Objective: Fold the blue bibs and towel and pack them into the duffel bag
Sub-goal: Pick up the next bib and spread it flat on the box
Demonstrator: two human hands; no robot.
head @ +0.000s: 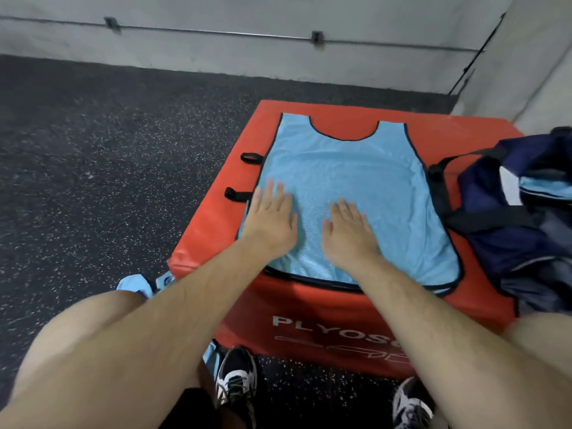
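A light blue mesh bib point(346, 174) with black trim lies spread flat on top of a red plyo box point(439, 131), neck hole at the far end. My left hand point(270, 216) presses flat on the bib's near left part, fingers straight. My right hand point(348, 229) lies flat on the bib just right of it. A navy duffel bag point(510, 218) sits open at the box's right edge, with light blue fabric point(544, 187) showing inside it. More light blue cloth point(136, 284) lies on the floor by my left knee.
The red plyo box stands on dark speckled rubber flooring point(93, 165), close to a grey wall point(278, 57) at the back and right. Two black strap loops point(247, 157) stick out of the box's left side. My shoes point(236, 379) are at the box's front.
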